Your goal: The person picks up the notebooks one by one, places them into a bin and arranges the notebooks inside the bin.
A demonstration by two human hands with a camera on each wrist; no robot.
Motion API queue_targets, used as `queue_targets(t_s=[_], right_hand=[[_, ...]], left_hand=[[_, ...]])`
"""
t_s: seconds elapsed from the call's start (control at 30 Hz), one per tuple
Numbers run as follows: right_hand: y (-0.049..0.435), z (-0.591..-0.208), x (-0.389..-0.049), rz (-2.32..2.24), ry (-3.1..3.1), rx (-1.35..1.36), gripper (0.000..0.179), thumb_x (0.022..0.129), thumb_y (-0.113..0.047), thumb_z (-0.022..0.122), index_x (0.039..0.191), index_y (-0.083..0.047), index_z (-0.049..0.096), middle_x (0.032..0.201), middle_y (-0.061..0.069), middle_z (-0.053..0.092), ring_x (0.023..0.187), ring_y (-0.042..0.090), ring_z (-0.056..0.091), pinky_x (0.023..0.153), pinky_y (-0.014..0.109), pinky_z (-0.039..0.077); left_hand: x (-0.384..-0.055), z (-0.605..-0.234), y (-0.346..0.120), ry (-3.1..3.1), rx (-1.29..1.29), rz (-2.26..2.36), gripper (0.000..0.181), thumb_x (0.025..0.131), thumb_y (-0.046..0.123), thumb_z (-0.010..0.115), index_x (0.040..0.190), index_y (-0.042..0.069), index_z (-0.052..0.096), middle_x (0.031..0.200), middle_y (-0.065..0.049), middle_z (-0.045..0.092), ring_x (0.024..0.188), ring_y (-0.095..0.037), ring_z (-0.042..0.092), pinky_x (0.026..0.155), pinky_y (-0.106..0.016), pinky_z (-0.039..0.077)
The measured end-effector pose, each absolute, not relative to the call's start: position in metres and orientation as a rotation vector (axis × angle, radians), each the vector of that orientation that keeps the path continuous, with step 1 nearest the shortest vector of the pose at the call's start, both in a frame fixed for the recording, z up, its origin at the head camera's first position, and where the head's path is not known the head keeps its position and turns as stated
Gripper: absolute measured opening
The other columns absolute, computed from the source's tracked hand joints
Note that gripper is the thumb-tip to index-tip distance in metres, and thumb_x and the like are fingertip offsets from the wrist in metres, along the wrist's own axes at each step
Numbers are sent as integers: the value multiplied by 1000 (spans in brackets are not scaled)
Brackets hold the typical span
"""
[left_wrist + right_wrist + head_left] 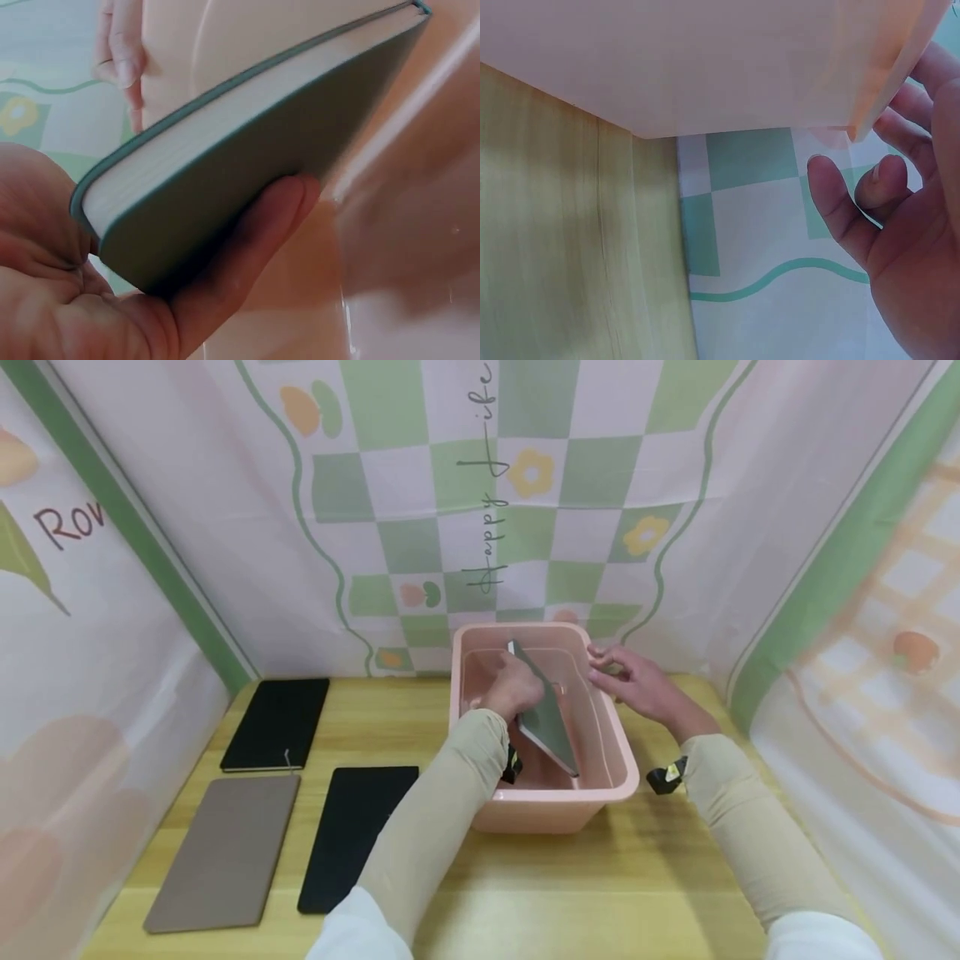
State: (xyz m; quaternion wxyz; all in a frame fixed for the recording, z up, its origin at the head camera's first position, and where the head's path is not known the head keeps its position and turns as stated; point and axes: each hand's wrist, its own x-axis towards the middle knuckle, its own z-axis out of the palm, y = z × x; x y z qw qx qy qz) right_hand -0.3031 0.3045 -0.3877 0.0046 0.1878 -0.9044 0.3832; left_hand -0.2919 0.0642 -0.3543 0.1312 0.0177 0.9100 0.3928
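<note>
My left hand [516, 687] reaches down into a pink plastic bin [536, 816] and grips a green hardcover notebook [553, 727]. The notebook stands tilted inside the bin, its pale page edge showing in the left wrist view. There, the thumb [259, 232] lies along one cover, while the fingers behind the other cover are hidden. At the bin's right rim is my right hand [639, 685], fingertips touching the rim and fingers loosely bent. In the right wrist view the thumb side of that hand [922, 240] stands apart from the bin wall.
Left of the bin, a black notebook [277, 724] lies at the back, a brown notebook [225, 852] in front of it, and another black notebook [356, 827] beside the left forearm. All rest on the wooden table [555, 902]. Patterned curtains [405, 527] enclose the table.
</note>
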Motion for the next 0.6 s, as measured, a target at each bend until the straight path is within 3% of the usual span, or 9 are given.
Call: queue_targets(t_s=[0.1, 0.23, 0.33, 0.6], right_hand=[[304, -387, -302, 1204, -2831, 599, 31, 104, -32, 59, 121, -7, 60, 163, 15, 39, 97, 32, 72, 76, 41, 60], [304, -387, -303, 1191, -2836, 601, 30, 104, -31, 59, 121, -7, 60, 163, 15, 38, 93, 29, 71, 75, 36, 59], [303, -387, -304, 1184, -2836, 593, 28, 104, -29, 59, 121, -6, 60, 163, 16, 38, 90, 26, 71, 73, 34, 59], [298, -384, -300, 1194, -2847, 563, 26, 105, -22, 58, 118, 0, 59, 162, 21, 37, 84, 23, 70, 74, 42, 60]], left_hand=[[-291, -355, 68, 2629, 24, 1095, 95, 99, 24, 60, 160, -5, -7, 140, -33, 51, 117, -36, 65, 101, -40, 56], [-292, -356, 73, 2617, -33, 1063, 100, 98, 31, 65, 161, -1, -6, 161, -39, 21, 135, -40, 52, 109, -42, 50], [-292, -358, 75, 2602, -58, 1084, 99, 98, 28, 65, 161, 1, -6, 163, -39, 15, 136, -42, 51, 109, -44, 51], [-293, -367, 78, 2558, -77, 1120, 95, 98, 16, 61, 162, 3, -7, 167, -35, 4, 148, -45, 37, 117, -48, 42]])
